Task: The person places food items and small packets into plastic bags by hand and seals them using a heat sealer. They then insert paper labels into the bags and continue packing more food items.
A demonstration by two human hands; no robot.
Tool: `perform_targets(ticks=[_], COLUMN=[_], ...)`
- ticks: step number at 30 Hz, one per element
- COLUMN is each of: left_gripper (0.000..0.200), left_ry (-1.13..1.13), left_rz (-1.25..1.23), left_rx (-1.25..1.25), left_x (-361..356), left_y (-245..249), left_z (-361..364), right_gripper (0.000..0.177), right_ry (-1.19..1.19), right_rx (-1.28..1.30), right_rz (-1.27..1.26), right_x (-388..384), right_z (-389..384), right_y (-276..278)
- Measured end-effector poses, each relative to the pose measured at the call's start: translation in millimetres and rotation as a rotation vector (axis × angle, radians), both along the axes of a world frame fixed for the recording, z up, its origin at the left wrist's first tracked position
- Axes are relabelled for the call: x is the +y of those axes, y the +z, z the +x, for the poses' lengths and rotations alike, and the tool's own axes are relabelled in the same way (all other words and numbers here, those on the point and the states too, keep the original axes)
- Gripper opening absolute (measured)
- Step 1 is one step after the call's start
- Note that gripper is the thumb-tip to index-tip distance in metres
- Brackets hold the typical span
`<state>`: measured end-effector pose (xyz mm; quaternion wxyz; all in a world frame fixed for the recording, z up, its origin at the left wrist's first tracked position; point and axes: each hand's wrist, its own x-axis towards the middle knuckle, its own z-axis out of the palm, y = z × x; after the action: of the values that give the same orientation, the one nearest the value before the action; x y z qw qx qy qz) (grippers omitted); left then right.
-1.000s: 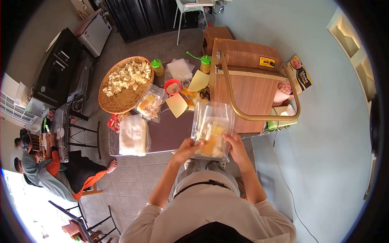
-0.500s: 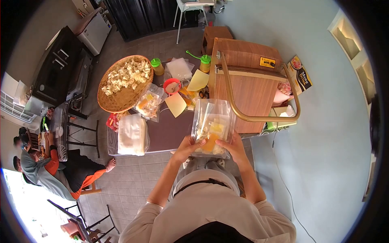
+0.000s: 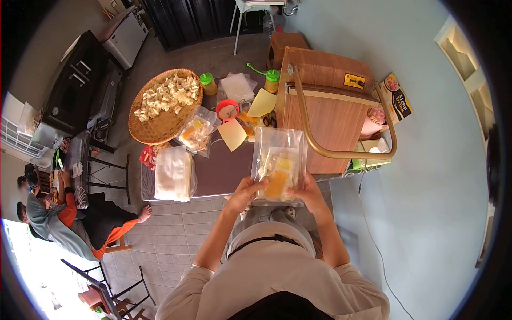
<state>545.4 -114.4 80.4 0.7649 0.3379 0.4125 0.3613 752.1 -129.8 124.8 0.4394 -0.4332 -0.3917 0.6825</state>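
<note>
Both hands hold a clear bag (image 3: pixel 279 165) upright in front of the chest, over the near edge of the table (image 3: pixel 224 173). The left hand (image 3: pixel 246 191) pinches its lower left corner, thumb on the near face and fingers curled behind. The right hand (image 3: pixel 309 193) clamps the lower right corner the same way, fingers closed on the plastic. Gripping it from below at both corners spreads the bag flat, so what is inside lies against the film and can be read through it: an orange slab (image 3: pixel 277 184) low in the middle and pale pieces above it.

The bag sits just left of the wooden machine (image 3: pixel 325 106), whose curved bar (image 3: pixel 341 154) arcs past the bag's right edge; that closeness probably puts the bag's open top within easy reach of it.

On the table, things lie in arm's reach. A stack of bags (image 3: pixel 174 175) is near left. A filled bag (image 3: pixel 196 132) leans farther back. Two yellow sheets (image 3: pixel 233 134) lie mid-table beside a red bowl (image 3: pixel 227 110). A basket (image 3: pixel 165 104) of pale chunks rests far left, between it and the machine two green-capped bottles (image 3: pixel 208 85).

Other people (image 3: pixel 64 213) sit well apart on the left.
</note>
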Motion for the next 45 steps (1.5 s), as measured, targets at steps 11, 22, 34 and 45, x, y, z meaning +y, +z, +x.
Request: perform_targets(ticks=[11,22,34,45], left_gripper=[0.024,0.035,0.045,0.037], left_ry=[-0.055,-0.086,0.123,-0.104], left_rz=[0.054,0.351,0.606,0.642], left_rx=[-0.214,0.068,0.345,0.226], left_x=[-3.1,-7.9,-12.9,1.8], left_y=[37.7,21.0,12.7,17.7], left_z=[1.2,-2.2,-3.6,-19.9], right_gripper=[0.088,0.081,0.069,0.052], right_ry=[-0.011,-0.174,-0.097,0.179], right_rx=[-0.072,-0.321,-0.203,-0.520], right_rz=[0.177,0.248,0.389,0.670], right_x=[0.3,-0.5,21.6,6.3], right_z=[-7.7,-16.7,-29.3,-2.7], right_y=[2.0,1.6,-24.0,23.2])
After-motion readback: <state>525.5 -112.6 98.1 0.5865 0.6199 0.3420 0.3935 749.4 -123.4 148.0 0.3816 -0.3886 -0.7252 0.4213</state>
